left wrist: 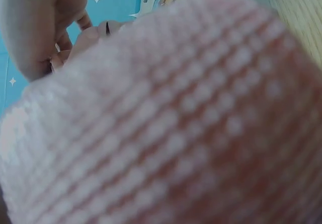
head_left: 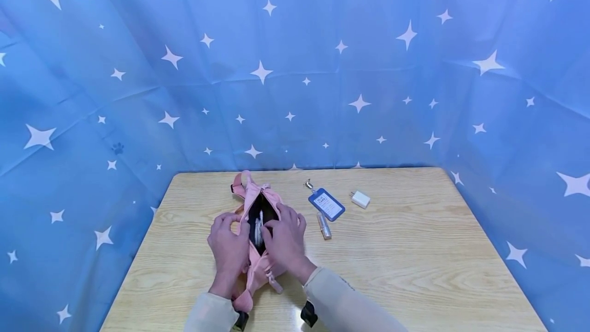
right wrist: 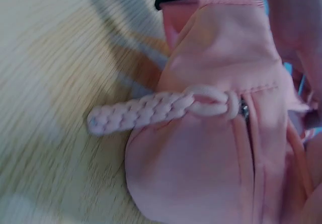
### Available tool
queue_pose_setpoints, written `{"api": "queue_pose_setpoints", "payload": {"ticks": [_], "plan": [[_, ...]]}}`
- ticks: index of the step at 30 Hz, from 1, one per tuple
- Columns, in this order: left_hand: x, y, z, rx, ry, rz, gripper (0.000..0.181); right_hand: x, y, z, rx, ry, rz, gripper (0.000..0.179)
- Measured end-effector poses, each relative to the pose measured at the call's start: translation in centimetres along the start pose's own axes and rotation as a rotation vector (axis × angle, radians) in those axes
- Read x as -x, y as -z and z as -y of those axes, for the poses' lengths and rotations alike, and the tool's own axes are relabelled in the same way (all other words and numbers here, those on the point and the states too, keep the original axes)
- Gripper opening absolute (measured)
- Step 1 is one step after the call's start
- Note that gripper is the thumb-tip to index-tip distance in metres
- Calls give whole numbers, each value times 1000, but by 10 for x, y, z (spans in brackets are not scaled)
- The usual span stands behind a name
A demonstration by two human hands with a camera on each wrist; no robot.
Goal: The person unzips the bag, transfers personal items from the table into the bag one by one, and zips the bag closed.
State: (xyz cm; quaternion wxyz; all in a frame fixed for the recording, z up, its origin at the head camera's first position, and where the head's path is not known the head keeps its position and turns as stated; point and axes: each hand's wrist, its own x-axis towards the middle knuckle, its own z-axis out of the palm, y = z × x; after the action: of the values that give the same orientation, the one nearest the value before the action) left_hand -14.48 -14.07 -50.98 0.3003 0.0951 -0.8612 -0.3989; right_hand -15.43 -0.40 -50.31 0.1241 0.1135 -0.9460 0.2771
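A pink fabric bag lies on the table with its zipped mouth spread apart, showing a dark lining. Inside is a slim white item, its kind unclear. My left hand grips the left edge of the mouth. On the opposite edge, my right hand holds the fabric, its thumb over the opening. A blurred pink ribbed strap fills most of the left wrist view. In the right wrist view, a braided pull hangs from a zipper on the bag's side.
Right of the bag lie a blue card holder with a metal clip, a silver lipstick-like tube and a white charger plug. A blue star-patterned curtain hangs behind the wooden table.
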Motion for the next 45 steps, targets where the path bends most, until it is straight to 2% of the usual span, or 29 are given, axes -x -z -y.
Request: {"api": "queue_pose_setpoints", "payload": {"ticks": [4, 6, 8, 11, 13, 21, 27, 32, 36, 40, 45], "plan": [[1, 0, 0, -1, 10, 0, 8, -1, 0, -6, 23, 32, -37, 23], [1, 1, 0, 2, 15, 0, 8, -4, 2, -12, -7, -9, -71, 33], [1, 1, 0, 6, 14, -2, 7, -8, 6, -18, -25, -73, -90, 35], [0, 1, -1, 18, 1, -3, 6, -13, 12, -28, -14, -156, -66, 26], [0, 0, -2, 25, -11, -1, 6, -14, 16, -34, -26, -170, -53, 19], [-5, -4, -8, 50, -69, 24, 4, -13, 29, -45, -203, -83, -118, 12], [-4, -4, -12, 50, -70, 51, 9, -7, 32, -57, -225, -44, -73, 14], [-4, -5, -12, 28, -68, 47, 9, -8, 33, -73, -221, -11, -13, 20], [-4, -5, -10, 36, -66, 39, 9, -9, 32, -98, -142, -46, -18, 17], [-4, -5, -8, 49, -55, 36, 9, -8, 32, -125, 6, -142, -29, 17], [-4, -5, -8, 45, -32, 76, 10, -3, 30, -147, 123, -244, 27, 33]]}}
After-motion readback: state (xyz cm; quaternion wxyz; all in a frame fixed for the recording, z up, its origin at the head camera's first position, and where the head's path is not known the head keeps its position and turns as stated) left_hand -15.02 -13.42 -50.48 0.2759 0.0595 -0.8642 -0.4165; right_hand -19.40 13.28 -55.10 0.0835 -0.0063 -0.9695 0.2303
